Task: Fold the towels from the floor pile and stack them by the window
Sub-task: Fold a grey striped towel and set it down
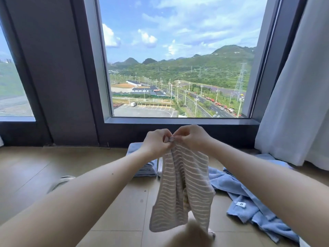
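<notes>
The beige striped towel (181, 189) hangs in the air in front of you, gathered at its top edge and falling in loose folds, with its lower end near the bottom of the view. Your left hand (156, 142) and your right hand (193, 138) meet knuckle to knuckle at that top edge. The fingers of both are curled, and each hand pinches the cloth between thumb and fingertips. Behind the towel, close under the window (178, 59), sits a stack of folded blue towels (146, 168). A white folded edge (159, 166) shows just beside the stack, partly hidden by the striped cloth. To your right a loose blue towel (249, 207) lies crumpled on the wooden floor (53, 166), with a small white label (241, 204) facing up. A pale curtain (302, 86) hangs at the right of the window, its hem near the blue cloth.
</notes>
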